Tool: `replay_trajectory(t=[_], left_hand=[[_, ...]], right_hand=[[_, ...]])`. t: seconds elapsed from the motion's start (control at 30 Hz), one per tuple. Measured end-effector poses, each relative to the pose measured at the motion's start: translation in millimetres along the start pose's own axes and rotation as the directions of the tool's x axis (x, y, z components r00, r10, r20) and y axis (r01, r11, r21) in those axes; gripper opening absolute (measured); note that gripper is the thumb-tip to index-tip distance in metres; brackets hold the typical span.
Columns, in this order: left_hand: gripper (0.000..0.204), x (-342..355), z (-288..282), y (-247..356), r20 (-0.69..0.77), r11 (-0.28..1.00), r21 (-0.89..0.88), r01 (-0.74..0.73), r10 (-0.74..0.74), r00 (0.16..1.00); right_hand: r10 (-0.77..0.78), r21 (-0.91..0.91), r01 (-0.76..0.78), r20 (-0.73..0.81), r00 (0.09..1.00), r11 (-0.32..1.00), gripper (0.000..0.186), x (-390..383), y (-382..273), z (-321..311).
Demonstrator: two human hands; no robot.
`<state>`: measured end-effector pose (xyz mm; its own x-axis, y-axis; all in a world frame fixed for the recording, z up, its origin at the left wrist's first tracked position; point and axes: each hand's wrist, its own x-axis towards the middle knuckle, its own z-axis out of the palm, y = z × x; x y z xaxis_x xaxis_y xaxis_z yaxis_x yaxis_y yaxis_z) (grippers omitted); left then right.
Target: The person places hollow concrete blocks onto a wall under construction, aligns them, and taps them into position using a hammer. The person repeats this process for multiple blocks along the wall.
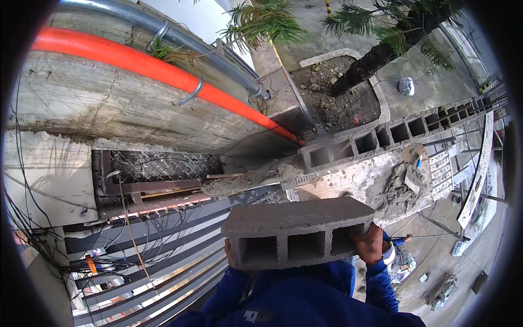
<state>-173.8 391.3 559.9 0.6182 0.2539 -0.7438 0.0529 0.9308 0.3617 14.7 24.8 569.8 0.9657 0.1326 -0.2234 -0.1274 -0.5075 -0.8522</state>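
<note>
A grey hollow concrete block [298,215] is held up in front of my body, its row of square openings turned toward me. My left hand [229,254] is closed on its left end, mostly hidden behind the block. At the right end my right hand [371,245] grips the block, with fingers reaching into the end opening. Beyond it runs a course of laid hollow blocks [381,136], extending to the far right. Left of that course, wet mortar [256,181] lies along the wall top. A heap of mortar [396,191] sits on a board, with a blue-handled trowel [418,163] on it.
An orange pipe [136,68] and a grey metal pipe [190,41] run along the concrete wall at left. Loose cables [43,250] hang beside grey slats [163,272]. A tree trunk [376,62] leans at far right. Below right, another person [389,252] is partly visible.
</note>
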Motion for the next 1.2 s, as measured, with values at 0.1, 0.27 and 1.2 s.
replay_trajectory(t=[0.1, 0.27, 1.2], left_hand=[[0.062, -22.0, -17.1, 33.4, 0.033, 0.993, -0.072, -0.094, 0.096, 0.995], [0.062, -37.5, -30.7, 65.6, 0.082, 0.966, -0.182, -0.185, 0.202, 0.976], [0.056, 46.7, 21.5, 178.0, 0.271, 0.910, -0.366, -0.193, 0.302, 0.914]], right_hand=[[0.042, 0.060, -0.049, 0.104, 0.994, 0.997, 0.037, 12.1, -65.0, 11.2], [-0.164, -0.011, 0.165, 0.056, 0.985, 0.986, 0.029, 24.4, -144.8, 18.8], [-0.332, -0.340, 0.335, 0.069, 0.941, 0.879, 0.033, 110.5, -267.8, 112.3]])
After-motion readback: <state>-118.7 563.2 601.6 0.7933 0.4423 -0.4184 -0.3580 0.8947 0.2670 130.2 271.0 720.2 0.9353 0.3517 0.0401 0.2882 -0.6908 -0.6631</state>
